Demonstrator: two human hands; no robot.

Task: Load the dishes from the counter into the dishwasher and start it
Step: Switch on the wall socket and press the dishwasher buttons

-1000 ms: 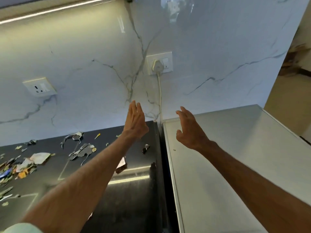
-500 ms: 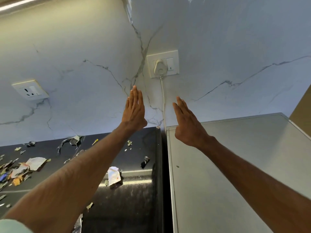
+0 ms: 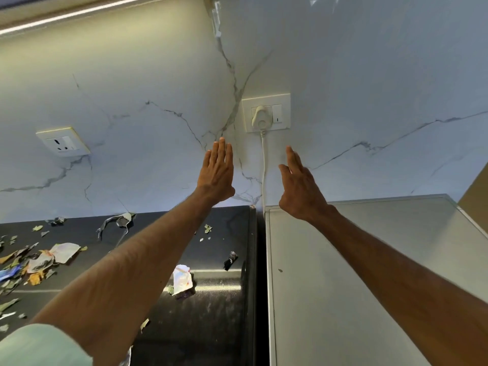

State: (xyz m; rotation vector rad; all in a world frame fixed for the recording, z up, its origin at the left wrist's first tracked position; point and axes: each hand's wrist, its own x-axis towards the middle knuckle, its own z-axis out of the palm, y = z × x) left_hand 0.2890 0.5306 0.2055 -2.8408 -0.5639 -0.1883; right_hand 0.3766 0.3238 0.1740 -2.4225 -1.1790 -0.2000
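Both my arms stretch forward toward the marble wall. My left hand (image 3: pixel 217 172) is flat with straight fingers, held above the back of the black counter (image 3: pixel 227 233) and empty. My right hand (image 3: pixel 299 186) is also flat and empty, over the back left corner of a silver appliance top (image 3: pixel 369 260). Between and just above the hands is a wall socket (image 3: pixel 266 112) with a white plug in it and a white cord (image 3: pixel 263 167) running down behind the gap. No dishes are in view.
Torn paper scraps and wrappers (image 3: pixel 39 260) litter the black counter at left, with a crumpled white wrapper (image 3: pixel 182 282) near the middle. A second, unused socket (image 3: pixel 62 141) sits on the wall at left. A dark gap separates counter and appliance.
Both hands have risen a little up the wall toward the plugged socket, fingers straightening. The view has shifted slightly, showing more of the counter's scraps.
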